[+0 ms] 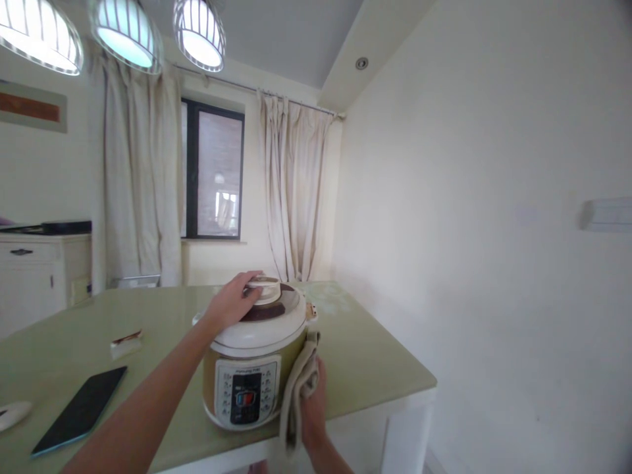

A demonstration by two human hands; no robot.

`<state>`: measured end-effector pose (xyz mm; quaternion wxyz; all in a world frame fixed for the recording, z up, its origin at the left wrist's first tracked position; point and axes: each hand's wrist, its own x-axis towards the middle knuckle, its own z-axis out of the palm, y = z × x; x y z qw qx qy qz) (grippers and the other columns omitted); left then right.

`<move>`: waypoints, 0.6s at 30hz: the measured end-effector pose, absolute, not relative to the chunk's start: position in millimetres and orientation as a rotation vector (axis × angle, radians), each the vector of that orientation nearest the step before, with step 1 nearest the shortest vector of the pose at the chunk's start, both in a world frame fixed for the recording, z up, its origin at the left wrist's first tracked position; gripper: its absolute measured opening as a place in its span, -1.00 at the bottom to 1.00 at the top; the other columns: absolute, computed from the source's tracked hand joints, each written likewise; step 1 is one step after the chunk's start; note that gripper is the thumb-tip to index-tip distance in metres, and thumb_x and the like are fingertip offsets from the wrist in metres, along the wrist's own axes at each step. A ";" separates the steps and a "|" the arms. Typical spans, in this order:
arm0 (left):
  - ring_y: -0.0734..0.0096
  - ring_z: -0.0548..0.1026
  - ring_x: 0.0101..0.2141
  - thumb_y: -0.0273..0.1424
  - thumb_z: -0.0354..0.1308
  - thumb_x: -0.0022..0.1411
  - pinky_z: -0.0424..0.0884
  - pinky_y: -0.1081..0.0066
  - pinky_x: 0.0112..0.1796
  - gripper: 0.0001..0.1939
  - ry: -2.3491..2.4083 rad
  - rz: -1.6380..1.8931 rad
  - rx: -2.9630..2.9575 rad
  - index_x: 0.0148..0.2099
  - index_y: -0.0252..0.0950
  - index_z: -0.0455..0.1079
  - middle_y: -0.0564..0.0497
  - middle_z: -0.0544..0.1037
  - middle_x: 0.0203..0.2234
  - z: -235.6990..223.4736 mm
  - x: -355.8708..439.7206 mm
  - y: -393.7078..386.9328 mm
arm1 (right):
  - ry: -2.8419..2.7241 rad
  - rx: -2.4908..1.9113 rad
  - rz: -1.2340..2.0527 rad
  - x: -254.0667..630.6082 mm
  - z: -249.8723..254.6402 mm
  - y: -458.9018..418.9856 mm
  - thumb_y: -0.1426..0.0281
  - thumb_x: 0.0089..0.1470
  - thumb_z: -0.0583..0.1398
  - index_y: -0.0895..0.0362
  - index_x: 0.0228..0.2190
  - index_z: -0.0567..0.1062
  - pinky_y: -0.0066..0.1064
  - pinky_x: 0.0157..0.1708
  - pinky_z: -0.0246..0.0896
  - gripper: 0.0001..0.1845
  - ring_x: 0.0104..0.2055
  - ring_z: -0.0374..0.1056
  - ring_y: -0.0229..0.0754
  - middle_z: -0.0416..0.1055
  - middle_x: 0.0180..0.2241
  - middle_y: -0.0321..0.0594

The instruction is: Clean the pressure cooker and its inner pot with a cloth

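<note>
A white and gold electric pressure cooker (291,332) stands upright close to the table's front edge, its control panel facing me. My left hand (236,299) is closed around the white knob (269,290) on top of its lid. Against the cooker's right side, my right hand (313,401) grips a folded grey-beige cloth (299,388). The cloth touches the cooker's wall, and its lower end hangs beside the table edge. Some of the right fingers are hidden behind the cloth.
The green-topped table (365,359) reaches back toward a curtained window. Left of the cooker lie a dark tablet (81,408), a small white packet (126,344) and a white object (14,415) partly out of frame. A bare wall (469,230) rises on the right.
</note>
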<state>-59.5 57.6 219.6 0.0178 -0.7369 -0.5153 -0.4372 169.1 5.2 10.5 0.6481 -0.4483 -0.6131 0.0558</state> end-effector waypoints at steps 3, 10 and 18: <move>0.05 0.56 0.08 -0.04 0.07 0.34 0.44 0.07 0.17 -0.44 -1.590 -1.369 -2.298 0.23 -0.22 0.50 -0.14 0.58 0.14 219.5 -60.8 58.4 | -1.420 -1.051 -0.122 136.8 10.9 -30.6 0.04 0.38 0.05 0.09 0.47 0.13 0.22 0.23 0.29 -0.22 0.43 0.16 0.33 0.15 0.43 0.17; 0.11 0.58 0.07 0.07 0.11 0.31 0.49 0.15 0.14 -0.40 -1.560 -1.557 -2.381 0.17 -0.20 0.57 -0.12 0.60 0.12 220.0 -66.1 59.9 | -1.878 -0.922 -0.319 162.3 151.8 -3.9 -0.03 0.24 0.19 0.01 0.34 0.37 0.10 0.38 0.05 -0.25 0.41 0.16 0.21 0.31 0.36 -0.02; 0.05 0.58 0.08 0.08 0.00 0.35 0.42 0.11 0.19 -0.39 -1.625 -1.630 -2.295 0.12 -0.21 0.61 -0.11 0.66 0.08 223.6 -63.9 53.3 | -2.094 -1.408 -0.104 174.4 236.8 40.0 0.11 0.24 0.23 0.12 -0.17 0.68 -0.09 0.02 0.33 -0.63 -0.01 0.51 0.14 0.63 -0.13 0.06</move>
